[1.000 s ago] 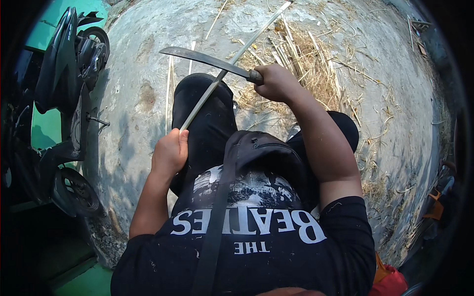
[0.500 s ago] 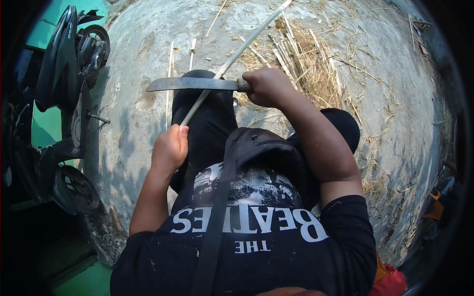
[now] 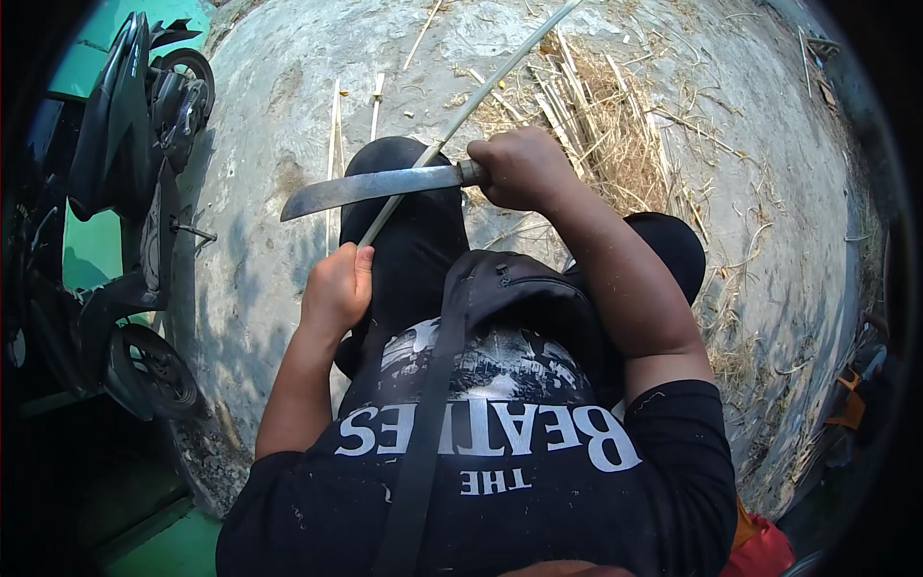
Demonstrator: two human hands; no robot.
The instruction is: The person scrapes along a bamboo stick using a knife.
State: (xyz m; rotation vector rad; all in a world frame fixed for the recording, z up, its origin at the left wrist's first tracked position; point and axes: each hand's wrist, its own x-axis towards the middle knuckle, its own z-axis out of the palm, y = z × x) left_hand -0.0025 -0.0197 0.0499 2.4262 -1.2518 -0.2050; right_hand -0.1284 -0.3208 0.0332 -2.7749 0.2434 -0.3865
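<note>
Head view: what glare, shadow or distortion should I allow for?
Head view: the ground curves toward a dark fisheye rim; head view, left: dappled shadow, the motorbike partly lost in darkness; head view, centre: the knife blade has a pale sheen, its outline readable.

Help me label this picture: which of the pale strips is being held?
The long strip slanting up from the left hand, behind the knife. Only this one is gripped; the other strips lie on the ground.
</note>
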